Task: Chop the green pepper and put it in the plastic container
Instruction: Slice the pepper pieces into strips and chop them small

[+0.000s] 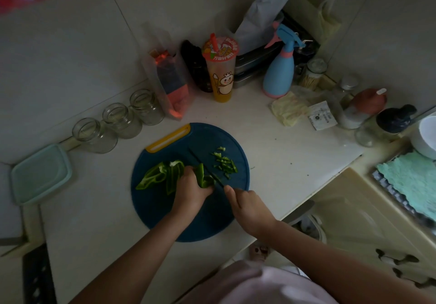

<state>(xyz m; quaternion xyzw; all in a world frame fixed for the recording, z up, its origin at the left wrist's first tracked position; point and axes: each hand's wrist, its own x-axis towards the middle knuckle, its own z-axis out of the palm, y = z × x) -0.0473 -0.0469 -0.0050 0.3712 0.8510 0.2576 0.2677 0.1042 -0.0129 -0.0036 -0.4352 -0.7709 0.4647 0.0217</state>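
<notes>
A round dark blue cutting board (212, 218) with a yellow handle lies on the white counter. On it my left hand (190, 189) presses a green pepper strip (202, 178) down. More opened pepper pieces (160, 174) lie to its left. My right hand (247, 207) grips a dark knife (205, 165) whose blade rests against the strip. Several small chopped bits (225, 163) lie right of the blade. The pale green plastic container (41, 174) sits at the counter's left edge, with a lid or rim facing up.
Three empty glass jars (118, 120) line the wall behind the board. A drink cup (221, 67), a blue spray bottle (280, 72), bags and small jars crowd the back corner. A sink with a teal cloth (410, 181) lies right.
</notes>
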